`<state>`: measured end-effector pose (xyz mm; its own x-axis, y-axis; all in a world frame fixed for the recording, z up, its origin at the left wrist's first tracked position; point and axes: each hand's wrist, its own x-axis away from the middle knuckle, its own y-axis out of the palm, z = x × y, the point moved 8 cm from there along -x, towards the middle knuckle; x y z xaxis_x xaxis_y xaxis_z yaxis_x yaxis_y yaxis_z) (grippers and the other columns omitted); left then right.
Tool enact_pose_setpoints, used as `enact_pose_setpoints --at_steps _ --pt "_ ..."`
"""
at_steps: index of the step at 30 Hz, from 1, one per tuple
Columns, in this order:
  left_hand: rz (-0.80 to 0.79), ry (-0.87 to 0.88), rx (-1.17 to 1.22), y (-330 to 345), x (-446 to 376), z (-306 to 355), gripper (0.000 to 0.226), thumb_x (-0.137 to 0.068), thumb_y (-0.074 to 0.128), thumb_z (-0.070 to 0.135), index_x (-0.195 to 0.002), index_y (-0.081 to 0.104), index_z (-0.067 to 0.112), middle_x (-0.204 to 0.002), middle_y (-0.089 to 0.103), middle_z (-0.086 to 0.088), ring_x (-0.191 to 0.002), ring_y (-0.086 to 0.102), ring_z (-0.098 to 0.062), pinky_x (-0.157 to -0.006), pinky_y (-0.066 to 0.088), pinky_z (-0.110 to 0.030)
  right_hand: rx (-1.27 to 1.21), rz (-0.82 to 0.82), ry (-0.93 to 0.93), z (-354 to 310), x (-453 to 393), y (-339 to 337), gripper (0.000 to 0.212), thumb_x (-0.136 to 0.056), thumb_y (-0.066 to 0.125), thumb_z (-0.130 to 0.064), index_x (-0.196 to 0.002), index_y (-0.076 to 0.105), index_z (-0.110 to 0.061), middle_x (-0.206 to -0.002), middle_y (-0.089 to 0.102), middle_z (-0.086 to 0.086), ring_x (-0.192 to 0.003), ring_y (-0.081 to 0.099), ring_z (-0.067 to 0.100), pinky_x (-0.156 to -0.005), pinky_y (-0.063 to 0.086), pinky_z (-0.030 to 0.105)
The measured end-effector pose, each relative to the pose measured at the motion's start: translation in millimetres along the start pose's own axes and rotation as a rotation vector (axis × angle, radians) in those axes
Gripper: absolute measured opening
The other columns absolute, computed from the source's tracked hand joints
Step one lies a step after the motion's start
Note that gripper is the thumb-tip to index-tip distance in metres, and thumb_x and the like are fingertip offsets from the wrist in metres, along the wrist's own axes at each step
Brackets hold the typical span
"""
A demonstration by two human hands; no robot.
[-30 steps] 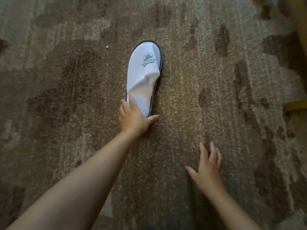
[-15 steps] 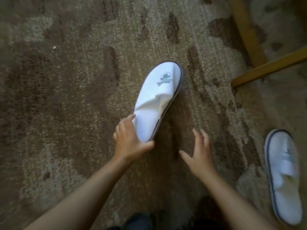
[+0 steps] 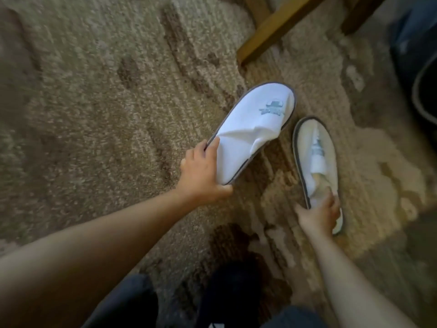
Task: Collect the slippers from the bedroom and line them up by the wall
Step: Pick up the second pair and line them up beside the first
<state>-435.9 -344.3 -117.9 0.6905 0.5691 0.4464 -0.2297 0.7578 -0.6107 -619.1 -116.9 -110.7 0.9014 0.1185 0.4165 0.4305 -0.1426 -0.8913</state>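
Observation:
Two white slippers with dark edging and a blue-grey emblem are in view over a brown patterned carpet. My left hand point(image 3: 203, 171) grips the heel end of the first slipper point(image 3: 255, 124), which is lifted and angled toe-up to the right. The second slipper point(image 3: 315, 159) lies flat on the carpet just right of it, toe pointing away. My right hand point(image 3: 318, 214) rests on that slipper's heel, fingers curled onto the insole and thumb spread left; the image is blurred, so a firm grip cannot be confirmed.
Wooden furniture legs point(image 3: 269, 31) cross the carpet at the top centre-right. A dark rounded object point(image 3: 423, 79) sits at the right edge. My dark-clothed knees point(image 3: 231, 294) show at the bottom.
My left hand has lifted the first slipper and carried it right, close to the second one. My right hand has moved right and come down on the second slipper's heel.

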Motion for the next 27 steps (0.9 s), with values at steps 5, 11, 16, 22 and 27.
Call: enact_pose_setpoints --at_steps 5,11,16,22,27 --pt "0.018 0.017 0.001 23 -9 30 0.104 -0.059 0.07 0.039 -0.139 0.006 0.021 -0.145 0.019 -0.015 -0.129 0.019 -0.034 -0.104 0.019 -0.053 -0.01 -0.002 0.077 33 -22 8 0.098 -0.069 0.073 -0.037 -0.141 0.01 -0.018 -0.154 0.005 0.013 -0.14 0.008 0.034 -0.113 0.009 0.049" --pt "0.011 0.032 -0.009 50 -3 56 0.102 -0.061 0.071 0.036 -0.139 0.007 0.017 -0.143 0.021 -0.015 -0.126 0.02 -0.033 -0.102 0.02 -0.055 0.012 0.032 0.008 39 -28 5 0.098 -0.06 0.077 -0.042 -0.136 0.02 -0.016 -0.143 0.024 0.021 -0.13 0.021 0.04 -0.108 0.017 0.055" --pt "-0.004 0.064 -0.035 62 1 74 0.103 -0.059 0.071 0.034 -0.139 0.009 0.017 -0.142 0.023 -0.014 -0.125 0.022 -0.032 -0.102 0.022 -0.053 -0.123 0.015 -0.052 37 -22 11 0.092 -0.062 0.077 -0.035 -0.134 0.024 -0.014 -0.141 0.017 0.02 -0.126 0.025 0.042 -0.108 0.025 0.052" --pt "0.014 0.072 -0.021 57 6 94 0.101 -0.06 0.074 0.032 -0.138 0.011 0.018 -0.14 0.026 -0.015 -0.125 0.022 -0.031 -0.105 0.021 -0.051 -0.158 0.016 0.008 36 -17 4 0.097 -0.06 0.077 -0.038 -0.136 0.02 -0.018 -0.142 0.021 0.024 -0.127 0.022 0.044 -0.106 0.027 0.052" --pt "0.01 0.055 -0.035 23 53 145 0.103 -0.052 0.063 0.042 -0.138 0.01 0.018 -0.141 0.025 -0.015 -0.127 0.022 -0.032 -0.104 0.022 -0.053 -0.266 0.038 0.035 24 36 -58 0.091 -0.054 0.076 -0.04 -0.128 0.027 -0.021 -0.133 0.036 0.02 -0.118 0.034 0.039 -0.097 0.032 0.046"
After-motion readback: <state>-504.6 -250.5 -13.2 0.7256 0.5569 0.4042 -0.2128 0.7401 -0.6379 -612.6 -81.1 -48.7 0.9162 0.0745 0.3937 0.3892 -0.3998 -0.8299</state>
